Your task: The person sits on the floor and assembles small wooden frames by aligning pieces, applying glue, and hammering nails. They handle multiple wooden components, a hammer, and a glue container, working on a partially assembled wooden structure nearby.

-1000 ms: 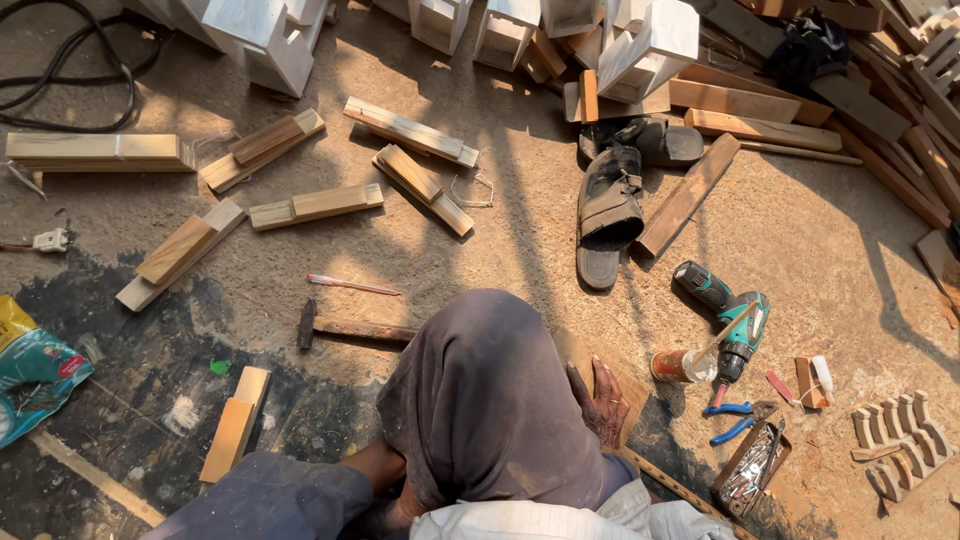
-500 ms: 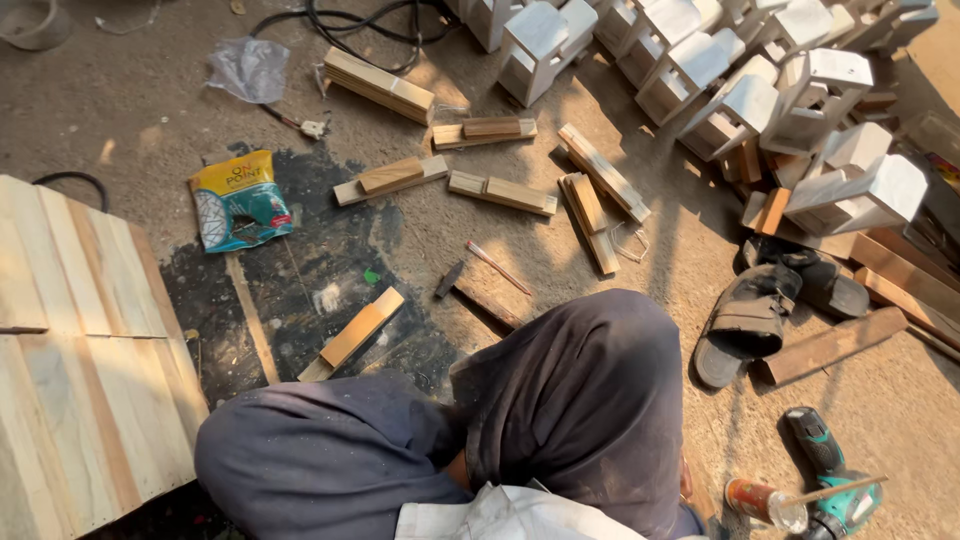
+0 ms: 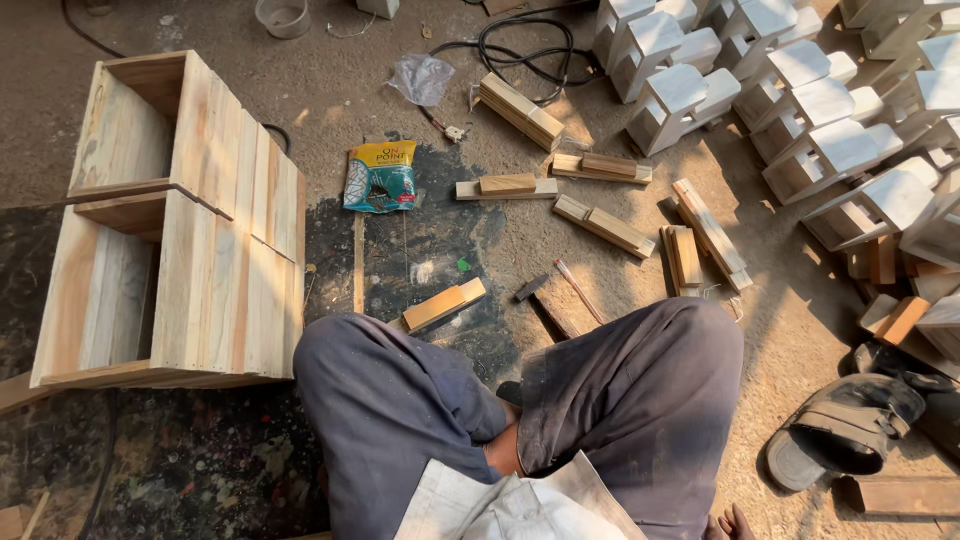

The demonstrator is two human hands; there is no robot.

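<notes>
Person sitting cross-legged on floor, large wooden crate lying just left of knee. Right hand barely showing at bottom edge, fingers' grip cannot be told; left hand hidden. Hammer lying near knees.

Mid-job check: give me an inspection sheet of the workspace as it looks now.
surface: dusty ground, dark stain ahead of the knees.
job's things: sandal lies nearest the right hand; hammer and wood block lie ahead of the knees; slatted box stands at the left.
clutter: loose wood pieces, yellow-green packet, clear bag, round tub.
grippers: right hand shows only fingertips at the bottom edge, grip unclear; left hand not in view.
cables: black cable looped at the top, apart from the person.
surroundings: stacked white-topped wooden pieces at the upper right.
</notes>
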